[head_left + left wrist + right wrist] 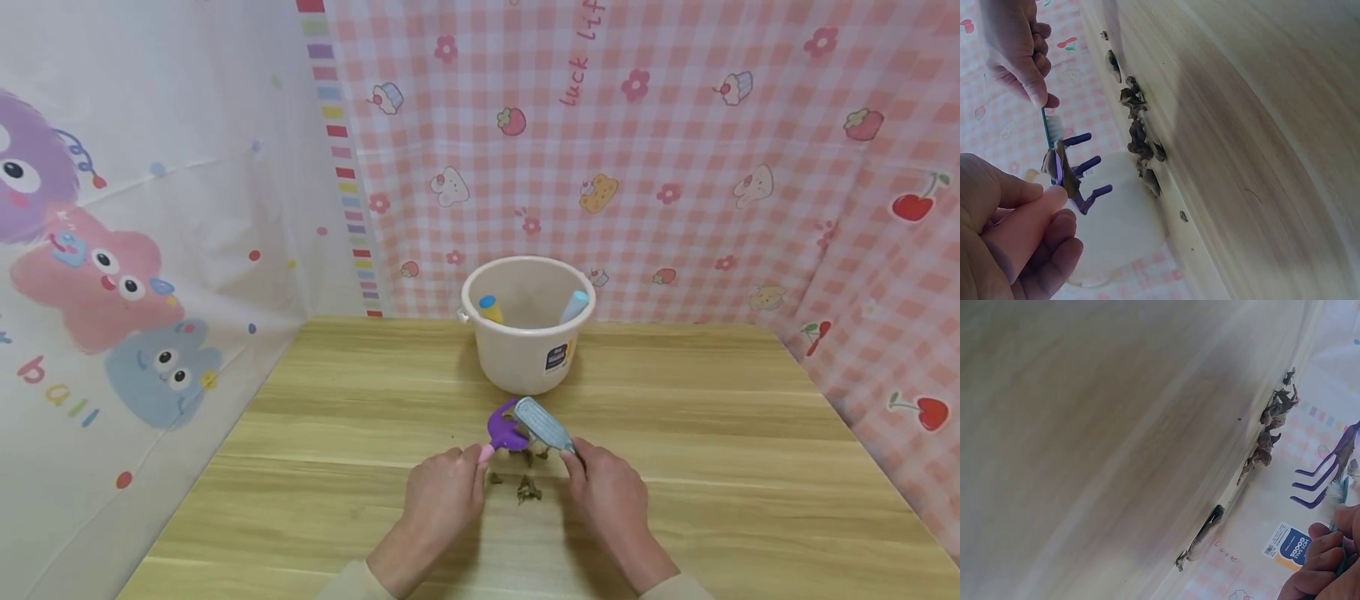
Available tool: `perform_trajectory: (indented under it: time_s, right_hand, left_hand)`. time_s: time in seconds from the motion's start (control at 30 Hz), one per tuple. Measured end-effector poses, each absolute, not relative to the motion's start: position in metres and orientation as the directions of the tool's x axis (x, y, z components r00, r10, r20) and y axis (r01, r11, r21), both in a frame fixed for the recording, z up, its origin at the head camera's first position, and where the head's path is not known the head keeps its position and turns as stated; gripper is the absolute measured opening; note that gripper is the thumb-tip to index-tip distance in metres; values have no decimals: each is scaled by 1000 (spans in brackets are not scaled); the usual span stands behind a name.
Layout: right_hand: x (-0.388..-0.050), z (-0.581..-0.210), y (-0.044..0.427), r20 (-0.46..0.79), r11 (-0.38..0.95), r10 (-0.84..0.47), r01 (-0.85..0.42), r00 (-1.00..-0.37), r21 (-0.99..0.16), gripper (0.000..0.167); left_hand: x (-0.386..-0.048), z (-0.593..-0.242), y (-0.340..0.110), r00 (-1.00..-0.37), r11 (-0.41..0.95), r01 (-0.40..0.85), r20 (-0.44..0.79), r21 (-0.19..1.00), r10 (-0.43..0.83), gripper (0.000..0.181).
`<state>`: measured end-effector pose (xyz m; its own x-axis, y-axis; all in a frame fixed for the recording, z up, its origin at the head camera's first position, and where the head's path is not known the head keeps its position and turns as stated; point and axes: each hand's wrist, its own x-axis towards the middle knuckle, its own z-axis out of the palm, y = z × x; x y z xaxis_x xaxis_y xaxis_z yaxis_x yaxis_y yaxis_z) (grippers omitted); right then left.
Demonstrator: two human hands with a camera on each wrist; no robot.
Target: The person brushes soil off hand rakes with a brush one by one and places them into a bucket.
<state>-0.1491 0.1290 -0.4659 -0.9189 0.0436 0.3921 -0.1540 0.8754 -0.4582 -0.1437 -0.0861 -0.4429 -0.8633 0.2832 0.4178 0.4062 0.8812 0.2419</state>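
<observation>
My left hand [446, 492] grips the pink handle [1029, 228] of a small purple hand rake [501, 429] with bent tines. Brown dried scraps [1067, 172] lie on the rake head, above the tabletop in the left wrist view. In my right hand [613, 492] is a light blue brush [546, 425], its white bristles [1055, 128] turned towards the rake head and close against it. Dark, shrivelled pieces [528, 488] that look like dried leaves or fungus are scattered on the table below both tools.
A cream bucket [517, 358] stands just behind the tools. Inside it lean a yellow item with a blue end [491, 309] and a pale blue item [575, 306]. The wood-grain table [337, 450] meets a pink checked cloth [480, 225] behind and a printed white sheet [225, 208] at left.
</observation>
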Motion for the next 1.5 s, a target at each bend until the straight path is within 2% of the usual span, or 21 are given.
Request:
perform_trajectory:
  time_s: [0.2,0.43,0.5,0.6,0.77,1.03,1.23,1.5]
  right_hand:
    - [-152,-468,134,409,877,37,-166,-912,-450,16]
    - [-155,-470,154,362,871,99,-95,-927,-482,16]
    - [-154,-467,155,385,867,107,-104,-917,-488,19]
    - [-150,-461,151,456,851,56,-196,-888,-487,18]
    - [-143,-459,141,535,841,-87,-350,-840,-412,17]
    - [-149,-473,143,529,878,-45,-286,-848,-384,11]
    - [-152,-474,143,503,875,-24,-262,-864,-408,7]
    - [-155,-475,155,438,866,35,-192,-898,-462,9]
  left_hand:
    - [-143,-443,-87,-862,878,408,422,250,281,11]
    - [-143,-441,-88,-863,860,424,416,286,287,10]
    - [-145,-440,-90,-866,860,419,414,292,282,11]
    - [-147,-439,-91,-873,871,401,407,285,269,12]
    - [-148,-438,-92,-877,879,392,398,272,269,13]
    - [-145,-441,-89,-872,880,402,399,255,282,12]
    - [-145,-443,-90,-869,882,400,408,250,279,14]
    - [-143,-441,-92,-873,869,406,400,282,278,11]
